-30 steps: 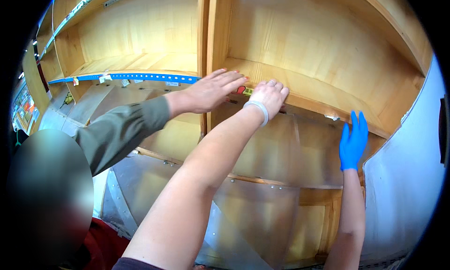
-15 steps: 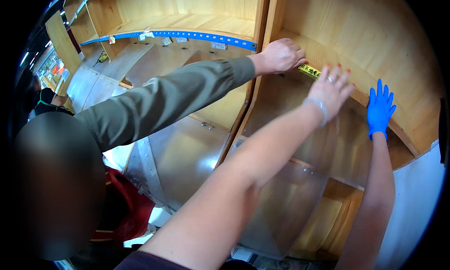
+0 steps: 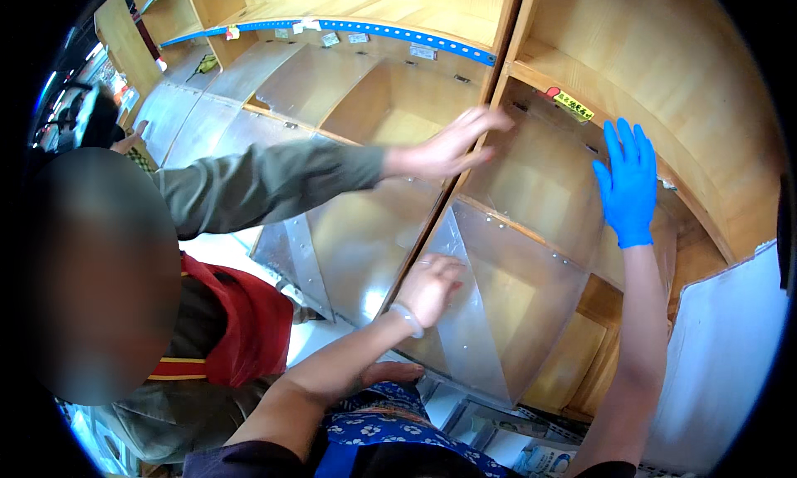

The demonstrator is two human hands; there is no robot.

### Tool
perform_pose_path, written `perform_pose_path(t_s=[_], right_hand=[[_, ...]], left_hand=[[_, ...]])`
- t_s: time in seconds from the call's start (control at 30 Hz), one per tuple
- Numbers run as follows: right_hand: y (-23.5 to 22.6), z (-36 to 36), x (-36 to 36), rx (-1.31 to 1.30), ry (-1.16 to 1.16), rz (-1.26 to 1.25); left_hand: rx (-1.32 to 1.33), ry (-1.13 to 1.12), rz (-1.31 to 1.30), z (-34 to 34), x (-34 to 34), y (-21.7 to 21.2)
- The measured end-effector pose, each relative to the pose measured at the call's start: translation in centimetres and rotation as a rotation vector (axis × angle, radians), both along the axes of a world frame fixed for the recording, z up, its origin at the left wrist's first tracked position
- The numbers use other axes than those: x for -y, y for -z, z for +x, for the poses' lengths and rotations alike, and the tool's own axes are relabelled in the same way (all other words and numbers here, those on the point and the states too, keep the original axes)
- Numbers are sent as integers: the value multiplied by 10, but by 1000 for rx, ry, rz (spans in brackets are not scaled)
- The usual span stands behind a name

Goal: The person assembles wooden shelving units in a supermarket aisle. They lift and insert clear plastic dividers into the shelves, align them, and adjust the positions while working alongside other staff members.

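Nearest: my left hand [image 3: 429, 289] comes up from the lower edge with a pale bracelet on the wrist, fingers loosely bent, resting on the near lower part of the clear plastic bin front [image 3: 498, 312]. I see it gripping nothing.
Right side: my right hand [image 3: 627, 183], in a blue glove, is spread flat and open against the upper clear panel [image 3: 540, 187], higher and farther right than my left.
Co-worker: to my left a person in an olive sleeve [image 3: 266, 183] and red apron [image 3: 241, 329] reaches across; the co-worker's hand [image 3: 444, 150] is open, palm toward the wooden divider post [image 3: 465, 171] between the two bays.
Panels: the curved clear fronts look seated in the wooden shelf unit [image 3: 664, 55], with small fasteners along their edges.
Farther: a blue edge strip [image 3: 390, 30] with tags runs along the upper left shelf; a yellow tag [image 3: 574, 106] sits on the right one.
Progress, as I judge it: the panels appear in place and three open hands are pressing or checking them; whether every edge is fastened I cannot tell.
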State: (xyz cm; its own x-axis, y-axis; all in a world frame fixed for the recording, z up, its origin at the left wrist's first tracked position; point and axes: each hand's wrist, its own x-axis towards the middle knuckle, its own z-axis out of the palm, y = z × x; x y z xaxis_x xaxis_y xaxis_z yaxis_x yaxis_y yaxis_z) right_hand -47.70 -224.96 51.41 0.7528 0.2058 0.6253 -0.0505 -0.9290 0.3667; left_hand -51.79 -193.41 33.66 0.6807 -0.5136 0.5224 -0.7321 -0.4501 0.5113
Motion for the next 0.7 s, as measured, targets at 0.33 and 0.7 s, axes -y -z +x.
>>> perform_pose_path(t_s=[0.33, 0.7], right_hand=[[8, 71, -101, -140, -264, -165], [201, 70, -316, -702, -712, 454]], left_hand=[[-1075, -891, -501, -86, -197, 176], [-1338, -1147, -1061, -16, -236, 223]])
